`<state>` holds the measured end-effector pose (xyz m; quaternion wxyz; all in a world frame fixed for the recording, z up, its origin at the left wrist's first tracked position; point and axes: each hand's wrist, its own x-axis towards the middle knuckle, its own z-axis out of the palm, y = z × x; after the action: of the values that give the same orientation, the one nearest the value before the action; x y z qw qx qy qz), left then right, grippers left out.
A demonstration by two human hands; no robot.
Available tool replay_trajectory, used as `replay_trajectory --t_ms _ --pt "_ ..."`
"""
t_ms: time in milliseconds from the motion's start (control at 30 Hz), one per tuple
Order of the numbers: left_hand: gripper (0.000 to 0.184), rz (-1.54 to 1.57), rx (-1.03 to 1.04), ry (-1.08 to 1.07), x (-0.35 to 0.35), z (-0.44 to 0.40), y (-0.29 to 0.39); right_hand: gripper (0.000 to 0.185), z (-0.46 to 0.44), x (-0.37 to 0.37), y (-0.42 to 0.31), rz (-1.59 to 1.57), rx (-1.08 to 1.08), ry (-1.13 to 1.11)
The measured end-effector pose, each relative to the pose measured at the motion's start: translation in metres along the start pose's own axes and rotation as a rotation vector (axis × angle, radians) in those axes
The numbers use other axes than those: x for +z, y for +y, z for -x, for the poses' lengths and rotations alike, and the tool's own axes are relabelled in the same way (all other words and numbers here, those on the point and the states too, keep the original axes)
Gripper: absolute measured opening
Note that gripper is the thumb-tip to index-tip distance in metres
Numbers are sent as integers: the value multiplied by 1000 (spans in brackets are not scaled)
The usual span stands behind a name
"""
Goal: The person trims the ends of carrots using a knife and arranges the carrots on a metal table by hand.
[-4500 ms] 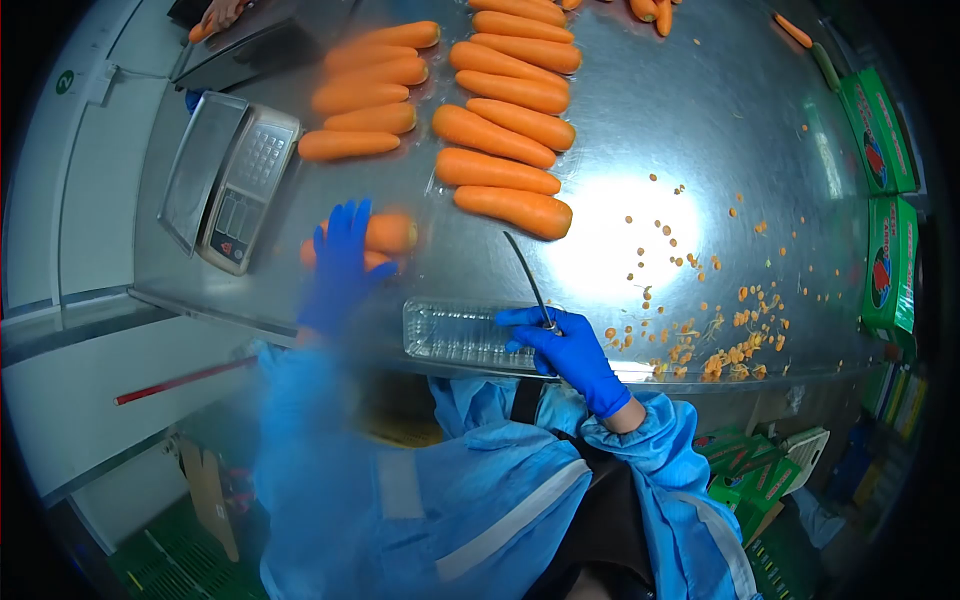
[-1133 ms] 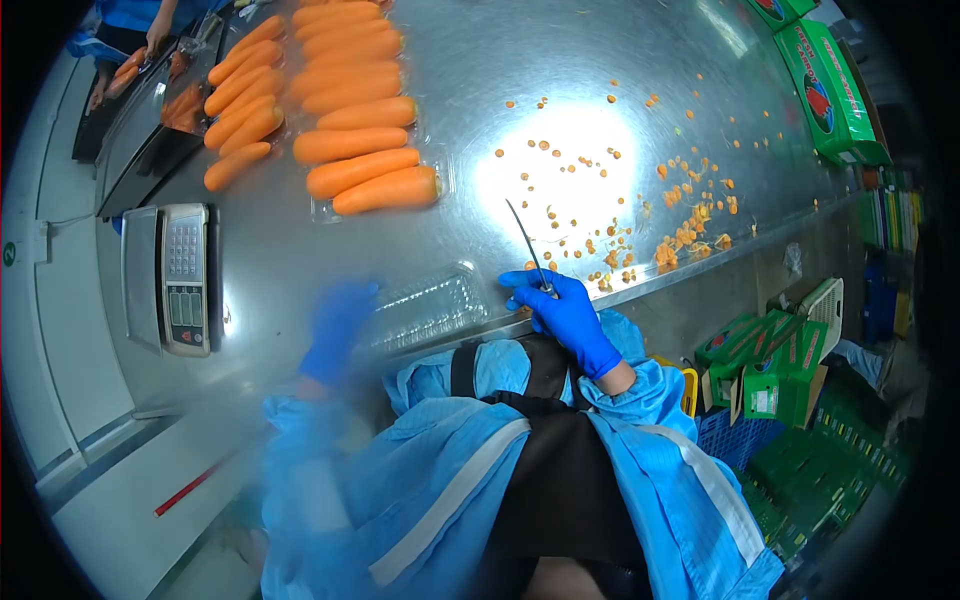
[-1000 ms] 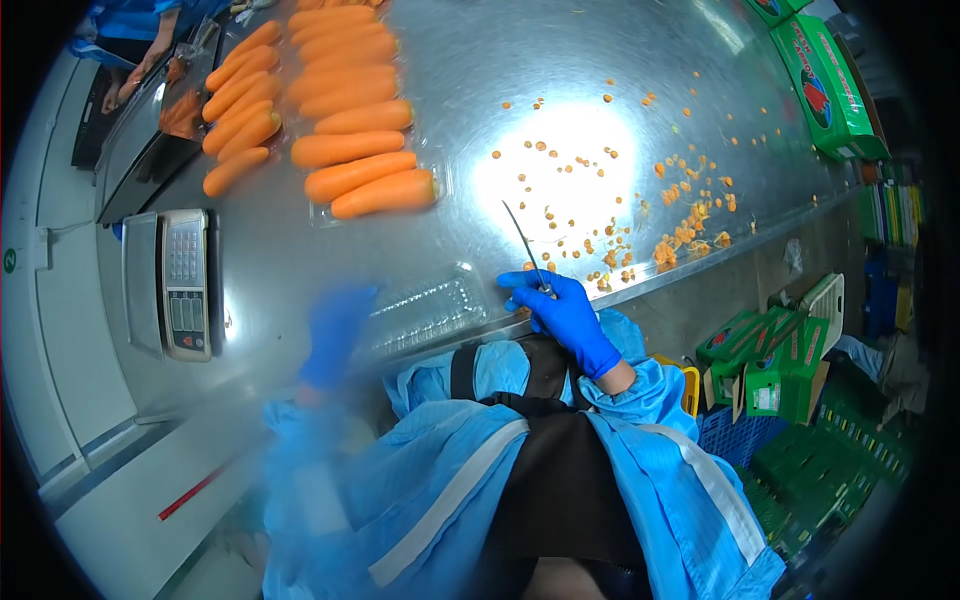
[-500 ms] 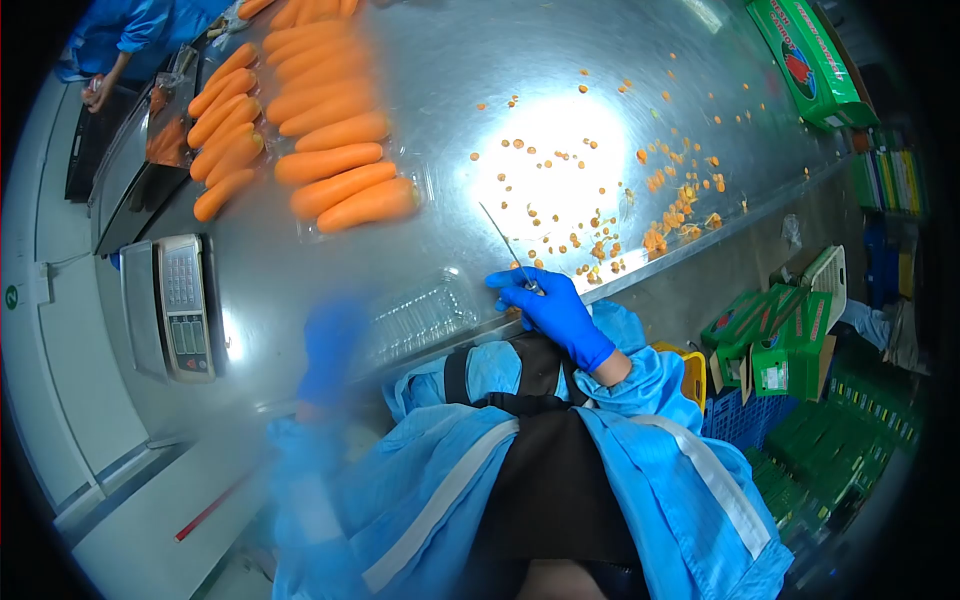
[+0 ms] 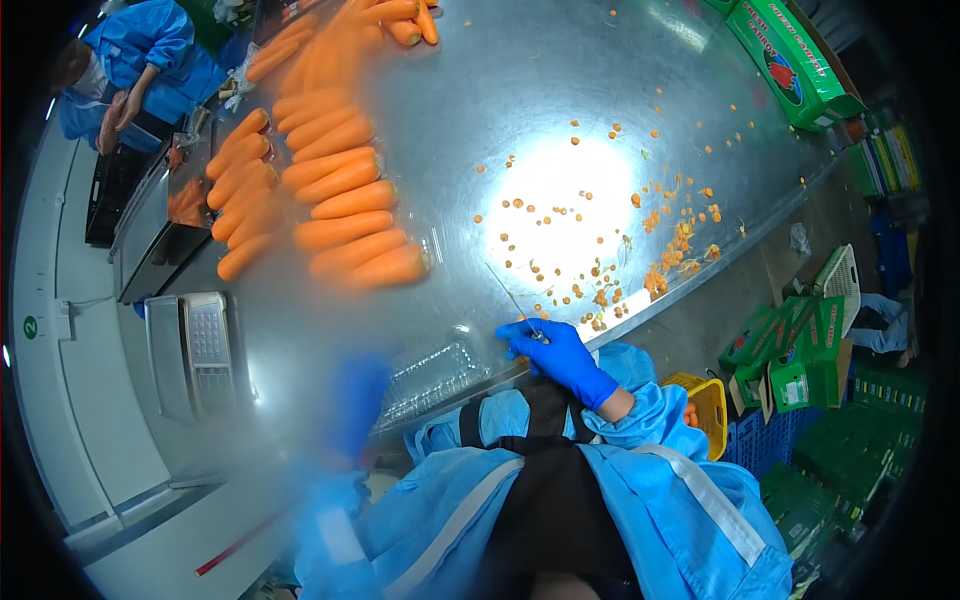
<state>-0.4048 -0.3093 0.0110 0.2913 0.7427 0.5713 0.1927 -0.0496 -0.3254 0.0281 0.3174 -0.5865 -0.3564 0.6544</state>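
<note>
My right hand (image 5: 560,360), in a blue glove, is closed round the handle of a thin-bladed knife (image 5: 511,293) near the table's front edge. The blade points up and away to the left. My left hand (image 5: 357,400), also gloved in blue, is a blurred shape beside a clear plastic tray (image 5: 435,377); its fingers cannot be made out. The tray lies on the metal table between my hands. Beyond it, several orange carrots (image 5: 345,228) lie side by side in rows, some on clear trays. Small carrot ends (image 5: 600,296) are scattered to the right.
A digital scale (image 5: 208,345) stands at the left. A green carrot box (image 5: 790,62) sits at the table's far right corner. Below the right edge are a yellow basket (image 5: 708,418) and green cartons (image 5: 800,345). Another person (image 5: 150,60) is at the upper left.
The whole view has shifted, so the table and carrots appear lower. My right hand still holds the knife, and my left hand remains blurred near the tray. More of the other person shows.
</note>
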Motion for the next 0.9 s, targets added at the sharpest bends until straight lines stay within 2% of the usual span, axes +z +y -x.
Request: replay_trajectory --t_ms 133,267,300,400,467,567,633,733,900 --pt "21 121 -134 50 -7 3 21 27 -2 0 4 26 -11 -1" --pt "25 476 -394 81 -13 0 38 28 -2 2 -4 2 -13 -24" --pt "28 543 -524 93 -24 -10 73 28 -2 4 -7 -21 -4 -32" --pt "31 712 -424 116 -16 -10 56 30 1 10 -25 -131 7 -70" --pt "33 676 -406 69 -11 -13 40 34 3 11 -36 -162 55 -91" --pt "32 606 -404 52 -8 -20 42 36 4 14 -45 -263 -86 -118" --pt "32 492 -350 42 -10 -23 46 36 4 11 -45 -261 -78 -113" --pt "29 482 -302 6 -13 -26 51 36 4 9 -48 -244 -85 -103" --pt "24 666 -431 -20 -20 -25 57 35 -1 13 -46 -264 -67 -106"
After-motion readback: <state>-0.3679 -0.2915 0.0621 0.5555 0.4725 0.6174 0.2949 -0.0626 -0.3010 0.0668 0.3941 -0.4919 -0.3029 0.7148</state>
